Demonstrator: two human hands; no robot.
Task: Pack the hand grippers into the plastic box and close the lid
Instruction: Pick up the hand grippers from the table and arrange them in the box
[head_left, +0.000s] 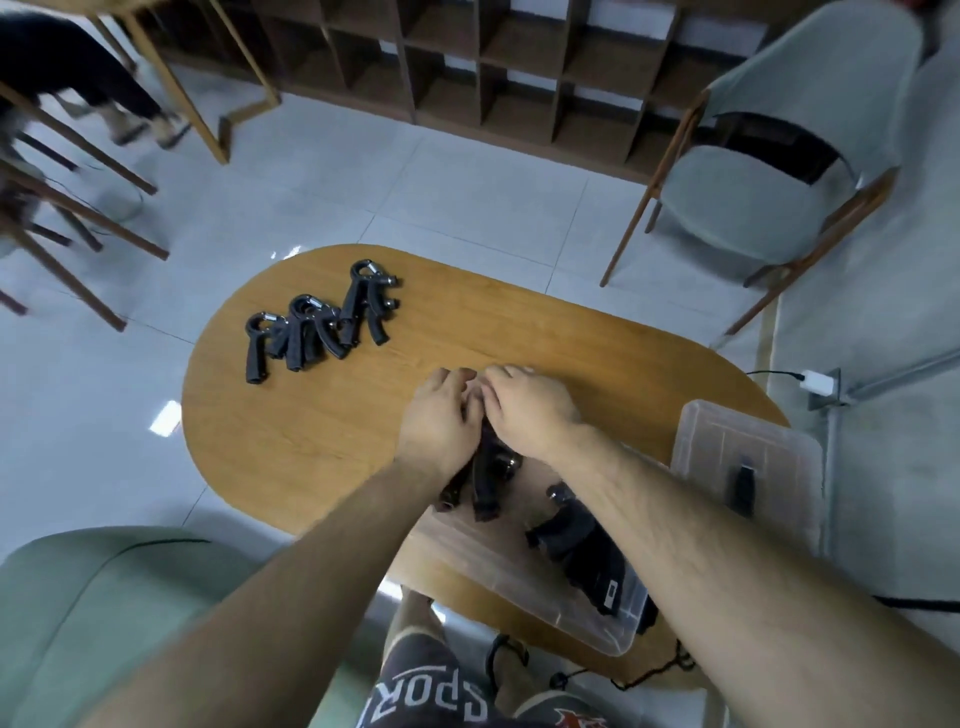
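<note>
- Forearms fill the bottom of the head view, running from 6 o'clock up to the centre, above patterned shorts (431, 691) and a green seat (104, 613) at 7 o'clock.
- Left hand (439, 421) and right hand (527, 410) meet at the centre, knuckles up, fingers curled round one gripper (485, 483); its dark handles stick out below the palms toward 6 o'clock, over the far rim of the box.
- Both hands look clenched on that gripper, though the fingertips are hidden under the hands, so how each holds it cannot be told.
- Clear plastic box (587, 631) sits at 5 o'clock on the near edge of the oval wooden table (322, 431); black packed grippers (576, 551) already lie inside at its right end.
- Lid (748, 452) lies flat on the table at 3 o'clock, just beside the box, with a small dark item on or under it that is too blurred to name.
- Three loose grippers (317, 322) lie overlapping in a row at 10 o'clock, well apart from the box.
- Grey chair (769, 182) stands at 2 o'clock; brown shelves (467, 67) run along 12 o'clock.
- Judged step: mid-packing, the held gripper about to go in; lid not yet on.
- Next move likely calls for lowering it into the free left part of the box beside those packed, letting go, then reaching toward 10 o'clock for the rest.
</note>
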